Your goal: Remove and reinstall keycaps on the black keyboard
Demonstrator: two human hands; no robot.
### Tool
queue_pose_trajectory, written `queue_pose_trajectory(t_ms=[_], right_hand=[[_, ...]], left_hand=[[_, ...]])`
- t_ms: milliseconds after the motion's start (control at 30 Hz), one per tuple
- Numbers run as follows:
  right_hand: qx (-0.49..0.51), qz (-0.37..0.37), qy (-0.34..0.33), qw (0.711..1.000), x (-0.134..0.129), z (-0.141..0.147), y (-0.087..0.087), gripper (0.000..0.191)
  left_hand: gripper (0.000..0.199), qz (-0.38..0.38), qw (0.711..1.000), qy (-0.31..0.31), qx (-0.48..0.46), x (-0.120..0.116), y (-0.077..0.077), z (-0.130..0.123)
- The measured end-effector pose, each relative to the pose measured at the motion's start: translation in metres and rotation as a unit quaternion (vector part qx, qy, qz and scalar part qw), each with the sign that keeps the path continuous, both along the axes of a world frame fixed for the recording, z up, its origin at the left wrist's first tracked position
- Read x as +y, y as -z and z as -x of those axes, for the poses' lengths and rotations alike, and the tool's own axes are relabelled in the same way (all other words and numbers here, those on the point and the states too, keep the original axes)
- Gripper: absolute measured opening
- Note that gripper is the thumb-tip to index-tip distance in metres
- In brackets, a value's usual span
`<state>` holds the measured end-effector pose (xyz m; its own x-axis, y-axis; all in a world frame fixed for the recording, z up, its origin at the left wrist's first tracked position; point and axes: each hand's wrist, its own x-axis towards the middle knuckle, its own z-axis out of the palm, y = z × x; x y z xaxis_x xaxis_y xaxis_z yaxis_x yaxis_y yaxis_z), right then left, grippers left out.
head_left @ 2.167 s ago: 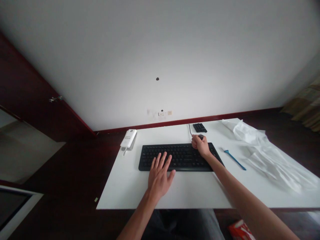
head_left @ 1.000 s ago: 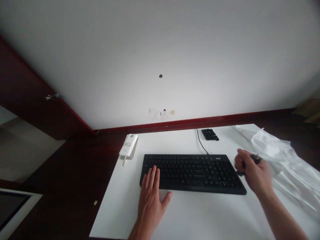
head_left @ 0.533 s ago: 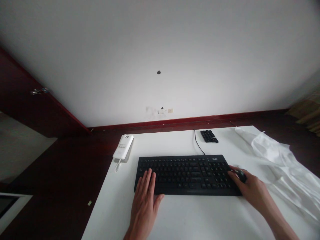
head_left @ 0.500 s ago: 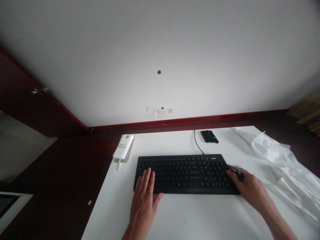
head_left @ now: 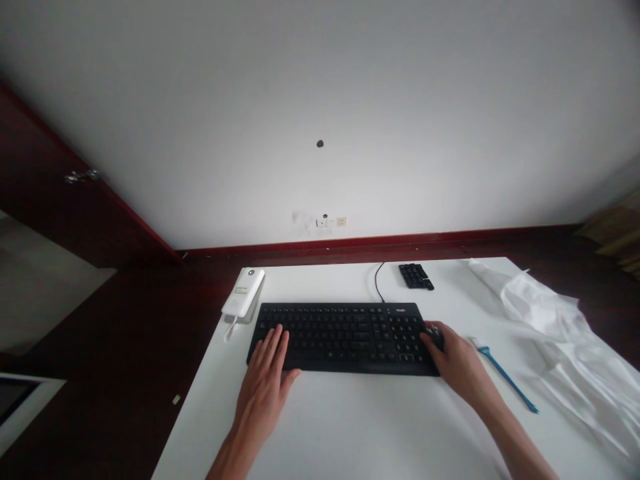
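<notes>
A black computer keyboard [head_left: 340, 337] lies on the white table [head_left: 350, 427]. My left hand [head_left: 263, 380] rests with its fingers apart on the keyboard's lower left keys, holding nothing. At the keyboard's right end, my right hand [head_left: 453, 360] is curled around a small black object [head_left: 436, 335], pressing it against or just above the number keys. The object is mostly hidden by my fingers, so I cannot tell exactly what it is. A thin blue stick with a white end [head_left: 505, 380] lies just right of my right hand, apart from it.
A white power bank [head_left: 243, 293] with a short cable lies left of the keyboard. Behind it sit a small black keypad [head_left: 415, 276] and a black cable [head_left: 379, 283]. Crumpled white plastic sheeting [head_left: 550, 333] covers the table's right side. Dark floor lies beyond the left edge.
The view has shifted, so the keyboard sits further left. My right hand has moved left onto the number keys with the black object, and the blue stick has come back into view.
</notes>
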<state>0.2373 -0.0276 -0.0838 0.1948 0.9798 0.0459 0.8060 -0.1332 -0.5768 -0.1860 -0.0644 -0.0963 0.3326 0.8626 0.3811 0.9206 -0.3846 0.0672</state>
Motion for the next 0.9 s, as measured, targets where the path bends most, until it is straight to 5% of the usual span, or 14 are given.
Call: queue_pose_trajectory(t_ms=[700,900], right_hand=[[0.100,0.027,0.008,0.995,0.014,-0.005,-0.002,0.042],[0.019,-0.099,0.031,0.994,0.031,-0.020,-0.027,0.039]], left_hand=[[0.077,0.011,0.999,-0.032,-0.027,0.003,-0.007,0.004],[0.075,0.013,0.999,-0.031,-0.026,0.004,-0.007,0.005]])
